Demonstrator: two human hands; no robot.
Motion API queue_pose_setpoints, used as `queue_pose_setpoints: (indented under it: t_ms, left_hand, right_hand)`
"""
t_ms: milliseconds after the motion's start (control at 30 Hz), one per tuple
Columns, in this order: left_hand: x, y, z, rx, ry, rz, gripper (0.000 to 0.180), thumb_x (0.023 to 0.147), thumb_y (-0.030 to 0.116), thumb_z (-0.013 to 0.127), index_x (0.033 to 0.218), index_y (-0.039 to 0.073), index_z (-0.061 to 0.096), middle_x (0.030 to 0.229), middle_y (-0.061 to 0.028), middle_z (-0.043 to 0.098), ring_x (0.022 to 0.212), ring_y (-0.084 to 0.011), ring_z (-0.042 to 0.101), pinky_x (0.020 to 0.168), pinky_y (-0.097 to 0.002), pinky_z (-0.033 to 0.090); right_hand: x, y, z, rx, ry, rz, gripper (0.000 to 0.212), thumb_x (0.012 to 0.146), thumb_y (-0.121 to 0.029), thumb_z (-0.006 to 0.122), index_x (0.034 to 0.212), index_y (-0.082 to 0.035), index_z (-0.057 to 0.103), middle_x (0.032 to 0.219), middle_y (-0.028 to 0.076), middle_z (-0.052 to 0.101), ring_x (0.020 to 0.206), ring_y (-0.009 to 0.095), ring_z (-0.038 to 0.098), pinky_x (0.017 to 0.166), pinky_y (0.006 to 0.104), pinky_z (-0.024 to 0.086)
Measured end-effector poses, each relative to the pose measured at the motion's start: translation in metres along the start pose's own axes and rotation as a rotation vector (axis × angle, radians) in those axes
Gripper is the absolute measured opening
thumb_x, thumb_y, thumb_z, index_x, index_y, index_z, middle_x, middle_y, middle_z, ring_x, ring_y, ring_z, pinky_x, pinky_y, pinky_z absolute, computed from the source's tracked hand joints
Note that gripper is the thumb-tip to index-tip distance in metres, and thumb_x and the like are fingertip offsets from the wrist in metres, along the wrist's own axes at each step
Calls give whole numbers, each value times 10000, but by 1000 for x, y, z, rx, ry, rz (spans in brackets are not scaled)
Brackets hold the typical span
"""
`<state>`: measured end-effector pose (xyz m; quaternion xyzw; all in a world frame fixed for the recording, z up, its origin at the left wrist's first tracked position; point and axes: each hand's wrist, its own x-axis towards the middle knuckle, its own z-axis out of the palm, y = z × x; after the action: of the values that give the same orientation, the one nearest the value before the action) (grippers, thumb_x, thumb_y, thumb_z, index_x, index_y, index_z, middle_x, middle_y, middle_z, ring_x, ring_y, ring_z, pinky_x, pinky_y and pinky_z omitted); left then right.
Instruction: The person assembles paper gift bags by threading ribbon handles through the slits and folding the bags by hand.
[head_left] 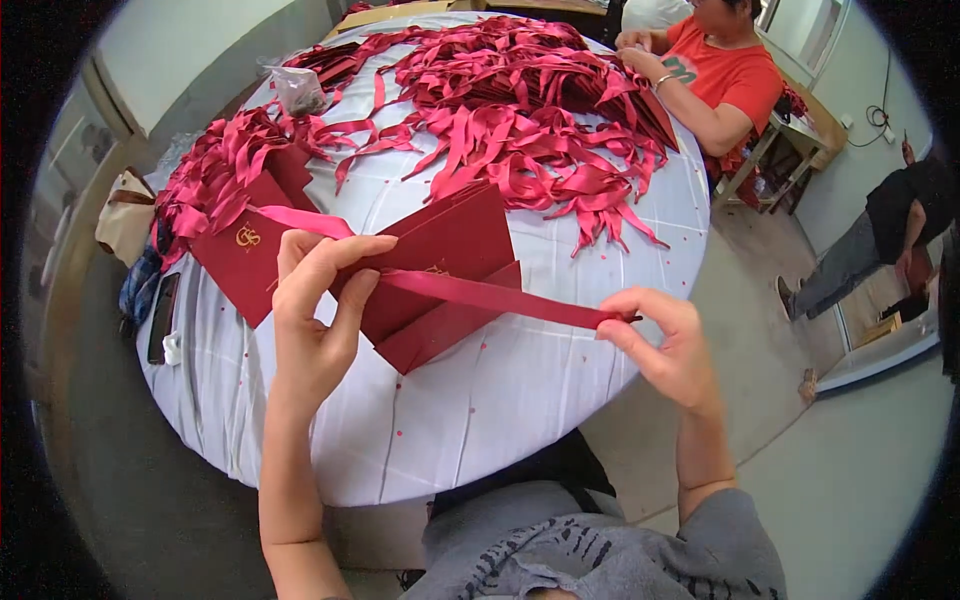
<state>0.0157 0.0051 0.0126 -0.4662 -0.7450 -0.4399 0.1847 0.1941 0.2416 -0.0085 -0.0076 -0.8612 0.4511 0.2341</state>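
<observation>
A dark pink satin ribbon (490, 298) is stretched in the air between my two hands. My left hand (322, 305) pinches it between thumb and fingers, and a further length of ribbon shows behind those fingers. Its dark tip is held by my right hand (662, 342), thumb against forefinger, at the right side of the table. Under the ribbon lie dark red paper bags (455, 228), slightly fanned, partly covered by my left hand. Left of them rests another dark red bag (238, 250) with a gold emblem, beneath a heap of ribbons (215, 170).
A white cloth covers the round table (470, 430). Ribboned bags form a large pile (510, 80) at the back. A clear plastic bag (298, 90), a phone (163, 318) and a small white case (173, 348) lie leftward. A person in orange (735, 85) works at the far right.
</observation>
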Motion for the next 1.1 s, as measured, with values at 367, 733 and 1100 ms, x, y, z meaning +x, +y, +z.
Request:
queue_pose_setpoints:
  t_ms: [367,733,1100]
  left_hand:
    - [11,24,1,164,-80,-64,217,775,78,631,989,90,666,648,-7,473,733,-153,409,771,-289,309]
    - [41,46,5,479,-148,182,72,692,97,668,745,60,635,774,-52,502,787,-233,484,734,-351,357]
    - [51,12,27,108,-296,56,161,746,49,613,891,-21,615,771,-142,595,745,-234,527,691,-328,421]
  right_hand:
    - [0,0,-10,642,192,-192,129,764,-5,642,851,-9,547,1034,164,569,941,222,561,802,319,448]
    - [32,-25,30,1057,-103,56,127,863,-29,541,968,3,477,697,101,586,522,178,581,518,269,479]
    - [53,-17,62,601,76,209,104,878,-79,556,899,22,548,676,68,592,481,83,519,451,191,400]
